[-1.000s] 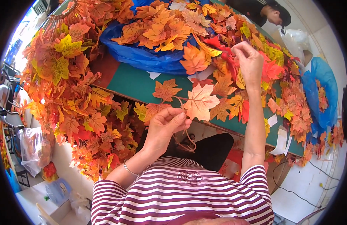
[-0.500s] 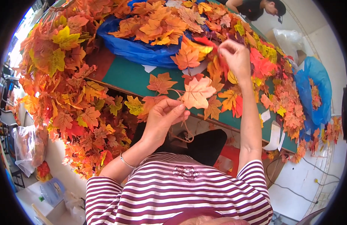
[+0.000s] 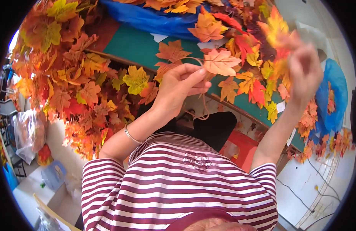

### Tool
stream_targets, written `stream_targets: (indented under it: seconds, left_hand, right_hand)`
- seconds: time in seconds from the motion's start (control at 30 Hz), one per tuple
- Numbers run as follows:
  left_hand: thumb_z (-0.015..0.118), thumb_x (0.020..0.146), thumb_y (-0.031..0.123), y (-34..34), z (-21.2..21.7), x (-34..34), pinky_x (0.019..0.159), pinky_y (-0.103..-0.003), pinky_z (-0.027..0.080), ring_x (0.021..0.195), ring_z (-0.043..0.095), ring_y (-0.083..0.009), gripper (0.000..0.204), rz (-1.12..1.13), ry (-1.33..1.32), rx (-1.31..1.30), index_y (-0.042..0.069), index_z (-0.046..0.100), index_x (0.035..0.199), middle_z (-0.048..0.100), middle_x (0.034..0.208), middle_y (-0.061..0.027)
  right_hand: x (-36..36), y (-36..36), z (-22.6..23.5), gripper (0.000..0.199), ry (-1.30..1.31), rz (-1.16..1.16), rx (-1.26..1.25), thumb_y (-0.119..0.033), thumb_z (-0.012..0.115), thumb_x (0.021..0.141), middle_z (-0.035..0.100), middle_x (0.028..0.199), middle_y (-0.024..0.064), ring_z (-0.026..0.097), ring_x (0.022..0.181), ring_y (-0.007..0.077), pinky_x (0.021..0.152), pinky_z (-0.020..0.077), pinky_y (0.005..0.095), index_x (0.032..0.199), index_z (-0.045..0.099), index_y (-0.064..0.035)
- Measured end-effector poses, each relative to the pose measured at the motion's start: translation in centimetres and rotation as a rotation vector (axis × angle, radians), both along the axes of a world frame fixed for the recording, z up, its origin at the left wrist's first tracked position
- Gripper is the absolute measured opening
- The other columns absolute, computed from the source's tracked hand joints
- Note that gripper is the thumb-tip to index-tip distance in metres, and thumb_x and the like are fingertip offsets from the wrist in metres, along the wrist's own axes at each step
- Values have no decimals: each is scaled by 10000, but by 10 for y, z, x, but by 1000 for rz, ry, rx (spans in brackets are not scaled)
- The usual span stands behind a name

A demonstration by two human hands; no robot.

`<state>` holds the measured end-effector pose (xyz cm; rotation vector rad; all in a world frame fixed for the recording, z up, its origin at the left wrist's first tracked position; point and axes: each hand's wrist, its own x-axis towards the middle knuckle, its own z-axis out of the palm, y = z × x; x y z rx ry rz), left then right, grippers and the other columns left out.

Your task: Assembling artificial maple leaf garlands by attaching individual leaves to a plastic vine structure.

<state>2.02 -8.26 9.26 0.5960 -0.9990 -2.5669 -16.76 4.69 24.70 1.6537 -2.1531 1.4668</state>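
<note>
My left hand (image 3: 184, 86) pinches thumb against fingers on a thin beige cord (image 3: 204, 107), which loops down below it. A peach-coloured artificial maple leaf (image 3: 221, 62) stands out from the fingertips, beside darker orange leaves (image 3: 173, 52) behind the hand. Out to the right, my right hand (image 3: 306, 71) is raised and smeared by motion. A yellow-orange artificial maple leaf (image 3: 276, 30), also blurred, appears held in its fingers; the exact grip is unclear.
Leaf garlands (image 3: 85, 111) hang thickly over the table's left end. A blue plastic bag (image 3: 155, 21) with orange leaves lies across the green tabletop (image 3: 128, 42). Another blue bag (image 3: 334, 96) is at the right. A red stool (image 3: 241, 148) stands below the table edge, and cords (image 3: 297, 196) trail over the floor.
My right hand has swung from above the middle of the table out to the right, with a yellow-orange leaf. My left hand keeps its pinch. The view has tipped, shifting the table upward.
</note>
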Motion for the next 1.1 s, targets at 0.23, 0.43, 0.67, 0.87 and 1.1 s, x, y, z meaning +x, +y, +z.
stream_targets:
  seconds: [0.23,0.43,0.67,0.87,1.1]
  left_hand:
    - [647,908,198,10,0,-1,670,-212,518,752,640,-90,206,-62,-85,-24,9,628,986,666,835,-43]
    - [622,926,184,12,-9,3,656,-195,499,708,594,-61,184,-138,-36,44,13,631,991,644,829,-19]
    - [582,951,201,11,-8,3,687,-187,503,774,600,-52,191,-166,0,120,32,627,1029,645,928,-12]
    - [578,953,213,11,-7,1,713,-194,501,783,595,-55,201,-159,19,160,38,620,1042,647,935,-13]
    - [583,950,209,12,-6,0,709,-193,500,775,593,-56,206,-146,15,164,34,619,1053,648,930,-12]
  right_hand:
    - [89,-4,-77,182,-94,209,299,62,623,802,627,808,85,643,694,214,648,513,288,954,585,-30]
    - [76,6,-115,199,-257,58,265,29,677,785,647,817,81,648,772,170,726,497,283,945,566,-8]
    - [84,10,-123,196,-441,31,146,82,650,781,597,925,69,585,889,137,757,466,248,961,605,19]
    - [85,15,-125,202,-427,-63,118,101,656,788,621,898,67,595,839,125,743,472,233,971,665,16]
    - [93,16,-122,127,-531,-141,63,104,661,807,665,882,67,641,819,102,740,499,216,906,624,34]
